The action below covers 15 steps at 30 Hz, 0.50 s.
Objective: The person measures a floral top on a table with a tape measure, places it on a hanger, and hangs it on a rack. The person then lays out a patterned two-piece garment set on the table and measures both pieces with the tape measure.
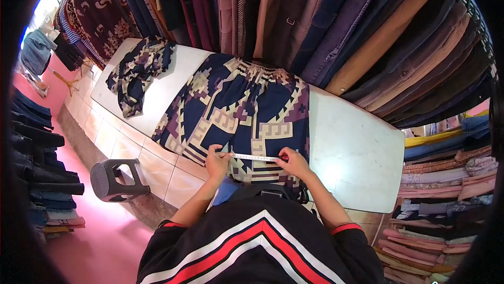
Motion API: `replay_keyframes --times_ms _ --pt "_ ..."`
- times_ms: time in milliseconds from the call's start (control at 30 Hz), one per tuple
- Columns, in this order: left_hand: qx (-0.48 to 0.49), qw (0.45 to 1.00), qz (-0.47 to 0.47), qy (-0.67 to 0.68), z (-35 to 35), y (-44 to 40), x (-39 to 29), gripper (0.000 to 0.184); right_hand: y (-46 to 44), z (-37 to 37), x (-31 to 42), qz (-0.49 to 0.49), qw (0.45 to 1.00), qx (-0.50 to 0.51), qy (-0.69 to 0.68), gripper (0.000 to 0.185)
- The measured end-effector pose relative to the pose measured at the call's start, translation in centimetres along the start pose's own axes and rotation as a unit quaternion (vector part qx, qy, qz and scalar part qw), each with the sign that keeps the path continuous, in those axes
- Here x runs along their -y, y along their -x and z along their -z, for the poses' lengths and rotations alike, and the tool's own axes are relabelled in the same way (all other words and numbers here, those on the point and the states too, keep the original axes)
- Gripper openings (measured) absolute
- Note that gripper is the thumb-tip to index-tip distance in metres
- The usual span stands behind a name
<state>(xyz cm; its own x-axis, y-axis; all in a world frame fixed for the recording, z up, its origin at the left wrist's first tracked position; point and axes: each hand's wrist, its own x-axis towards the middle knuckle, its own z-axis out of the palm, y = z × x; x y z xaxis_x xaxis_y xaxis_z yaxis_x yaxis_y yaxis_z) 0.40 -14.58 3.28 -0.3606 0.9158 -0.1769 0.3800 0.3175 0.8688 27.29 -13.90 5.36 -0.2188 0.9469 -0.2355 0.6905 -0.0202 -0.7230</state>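
Note:
A wide navy, cream and purple patterned garment point(247, 110) with a gathered elastic waist lies spread on a white table point(346, 147). Its waist points away from me and its hem hangs toward my body. Across its lower part runs a white measuring tape point(255, 158), stretched nearly straight from side to side. My left hand point(217, 161) pinches the tape's left end over the cloth. At the other end, my right hand point(293, 162) is closed on the tape. Another bunched cloth point(140, 71) in the same pattern rests on the table's far left part.
Trousers point(315, 26) hang in a dense row just behind the table. Folded clothes point(436, 194) are stacked at the right, and dark folded jeans point(47, 173) at the left. On the floor to the left stands a grey plastic stool point(118, 180).

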Motion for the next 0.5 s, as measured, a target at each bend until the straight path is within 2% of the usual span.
replay_keyframes --times_ms 133,300,433,500 --pt "-0.037 0.999 -0.032 -0.008 -0.6 -0.5 1.4 0.046 0.1 0.6 0.2 0.001 0.998 0.014 0.056 0.031" --pt "-0.018 0.994 -0.069 -0.085 -0.1 -0.6 0.5 0.047 0.6 2.4 -1.3 0.001 0.993 -0.004 0.121 0.027" --pt "-0.015 0.994 -0.081 -0.072 -0.4 -0.6 1.0 0.046 1.6 7.4 -4.0 -0.119 0.978 -0.052 0.163 0.022" --pt "-0.014 0.996 -0.078 -0.048 -0.4 -0.6 1.3 0.046 2.1 7.6 -5.5 -0.122 0.976 -0.07 0.169 0.022"
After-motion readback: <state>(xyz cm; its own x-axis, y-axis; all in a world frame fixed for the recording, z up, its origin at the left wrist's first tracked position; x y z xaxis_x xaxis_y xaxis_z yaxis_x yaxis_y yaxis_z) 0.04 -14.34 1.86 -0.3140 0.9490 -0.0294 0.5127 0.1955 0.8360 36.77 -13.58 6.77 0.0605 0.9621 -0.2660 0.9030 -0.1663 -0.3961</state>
